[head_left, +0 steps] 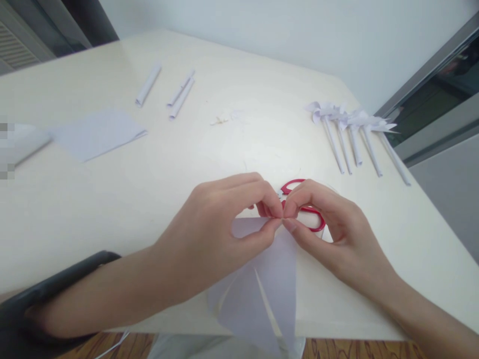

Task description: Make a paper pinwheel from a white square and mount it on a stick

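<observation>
A cut white paper sheet [258,294] hung over the near edge of the surface [93,209] at the bottom centre of the frame, its flaps folded upward. Both hands met at its top: the left hand [220,234] and the right hand [329,224] each had a grip closed on the paper's tips, thumb and forefinger pinched together, fingertips touching at mid-frame. Just behind the right hand lay red scissors [303,207], partly hidden. Toward the upper right, finished paper pinwheels [352,134] lay in a row. In the upper left were rolled paper sticks [179,94] and a flat paper square [97,132].
</observation>
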`<state>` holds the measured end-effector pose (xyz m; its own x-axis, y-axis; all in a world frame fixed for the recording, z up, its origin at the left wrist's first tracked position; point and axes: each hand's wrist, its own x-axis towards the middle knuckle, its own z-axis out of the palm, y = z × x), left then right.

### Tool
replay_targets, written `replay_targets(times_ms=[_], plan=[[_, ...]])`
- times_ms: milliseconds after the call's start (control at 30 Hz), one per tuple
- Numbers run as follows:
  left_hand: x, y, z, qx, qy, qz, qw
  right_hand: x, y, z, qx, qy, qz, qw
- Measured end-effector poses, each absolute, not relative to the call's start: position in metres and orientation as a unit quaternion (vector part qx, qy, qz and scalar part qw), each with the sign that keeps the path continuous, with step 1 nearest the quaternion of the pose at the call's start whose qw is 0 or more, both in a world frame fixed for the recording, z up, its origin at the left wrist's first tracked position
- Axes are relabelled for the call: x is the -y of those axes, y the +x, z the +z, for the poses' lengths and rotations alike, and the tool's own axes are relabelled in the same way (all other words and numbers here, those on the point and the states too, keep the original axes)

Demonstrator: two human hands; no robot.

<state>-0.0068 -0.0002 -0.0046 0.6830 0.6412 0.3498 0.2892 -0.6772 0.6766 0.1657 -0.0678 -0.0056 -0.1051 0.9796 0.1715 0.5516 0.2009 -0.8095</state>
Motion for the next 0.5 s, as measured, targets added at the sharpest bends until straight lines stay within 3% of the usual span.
replay_targets(times_ms=[133, 333, 500], plan=[[0.001, -0.007, -0.008, -0.246, 0.89, 0.293, 0.248, 0.067, 0.163, -0.006, 0.679, -0.578, 0.275, 0.36], [0.004, -0.01, -0.014, -0.216, 0.929, 0.288, 0.082, 0.071, 0.156, -0.009, 0.664, -0.616, 0.23, 0.356], [0.003, -0.01, -0.012, -0.225, 0.918, 0.303, 0.123, 0.073, 0.154, -0.011, 0.665, -0.613, 0.21, 0.371]])
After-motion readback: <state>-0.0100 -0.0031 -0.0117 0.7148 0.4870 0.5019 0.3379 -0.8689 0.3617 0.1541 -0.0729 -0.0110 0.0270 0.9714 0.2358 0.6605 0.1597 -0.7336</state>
